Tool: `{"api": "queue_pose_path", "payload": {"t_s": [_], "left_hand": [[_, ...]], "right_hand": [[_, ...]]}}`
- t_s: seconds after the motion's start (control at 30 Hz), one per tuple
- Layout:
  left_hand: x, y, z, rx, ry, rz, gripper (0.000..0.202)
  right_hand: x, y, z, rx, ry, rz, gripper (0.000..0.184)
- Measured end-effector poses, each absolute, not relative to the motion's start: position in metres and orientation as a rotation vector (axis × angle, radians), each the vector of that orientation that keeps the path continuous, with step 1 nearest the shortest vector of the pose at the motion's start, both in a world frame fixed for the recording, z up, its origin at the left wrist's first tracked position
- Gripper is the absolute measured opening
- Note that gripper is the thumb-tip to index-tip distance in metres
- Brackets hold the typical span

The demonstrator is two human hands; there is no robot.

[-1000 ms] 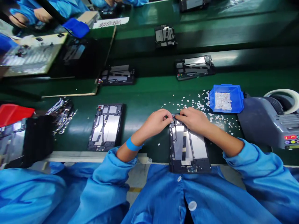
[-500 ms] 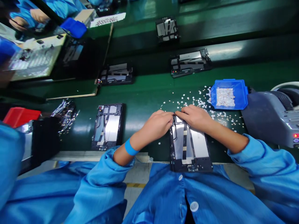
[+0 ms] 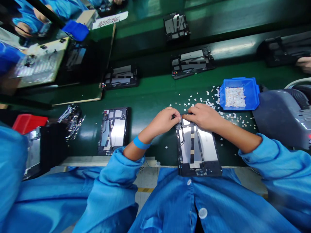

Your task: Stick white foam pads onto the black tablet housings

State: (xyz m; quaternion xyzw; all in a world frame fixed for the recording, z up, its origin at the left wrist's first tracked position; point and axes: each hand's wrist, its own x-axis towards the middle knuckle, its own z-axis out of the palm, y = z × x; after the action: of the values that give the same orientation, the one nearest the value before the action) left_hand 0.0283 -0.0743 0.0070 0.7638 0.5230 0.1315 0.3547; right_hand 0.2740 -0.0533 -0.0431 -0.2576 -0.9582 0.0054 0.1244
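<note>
Green bench surface (image 3: 150,97) carries the work; the opened device (image 3: 198,149) lies face-up before the person, lower end projecting past the front edge, upper end toward the scattered white pieces (image 3: 210,104). Left hand (image 3: 165,121), wearing a blue wristband (image 3: 141,143), is at the device's upper left corner, thumb and forefinger close to each other; whether a piece is pinched between them cannot be told. Right hand (image 3: 204,118) rests over the upper edge, forefinger extended to touch it; its grip, if any, cannot be told.

Progress, as judged: silver panels and dark ribbons are in place within the housing; the upper corner is the point under attention and appears unfinished; no cover is fitted. A similar device (image 3: 118,129) lies to the left, open and unattended; whether it is complete cannot be determined. Supply is ample; the blue tray (image 3: 251,97) holds many white pieces, beside a grey machine (image 3: 279,119).
</note>
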Motion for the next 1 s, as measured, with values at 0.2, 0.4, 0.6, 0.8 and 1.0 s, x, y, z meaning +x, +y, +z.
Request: {"api": "queue_pose_path", "payload": {"t_s": [0.2, 0.4, 0.6, 0.8, 1.0], "left_hand": [[0.028, -0.076, 0.009, 2.094, 1.299, 0.275, 0.009], [0.026, -0.097, 0.012, 2.318, 1.256, 0.235, 0.011], [0.025, -0.092, 0.012, 2.223, 1.257, 0.278, 0.011], [0.026, -0.068, 0.004, 1.925, 1.335, 0.306, 0.009], [0.034, -0.059, -0.002, 1.980, 1.352, 0.246, 0.011]], "right_hand": [[0.274, -0.056, -0.047, -0.743, -2.755, -0.019, 0.031], [0.273, -0.057, -0.046, -0.759, -2.753, -0.014, 0.035], [0.272, -0.057, -0.041, -0.753, -2.795, -0.007, 0.031], [0.272, -0.057, -0.041, -0.759, -2.787, -0.009, 0.031], [0.272, -0.056, -0.044, -0.763, -2.784, 0.006, 0.032]]}}
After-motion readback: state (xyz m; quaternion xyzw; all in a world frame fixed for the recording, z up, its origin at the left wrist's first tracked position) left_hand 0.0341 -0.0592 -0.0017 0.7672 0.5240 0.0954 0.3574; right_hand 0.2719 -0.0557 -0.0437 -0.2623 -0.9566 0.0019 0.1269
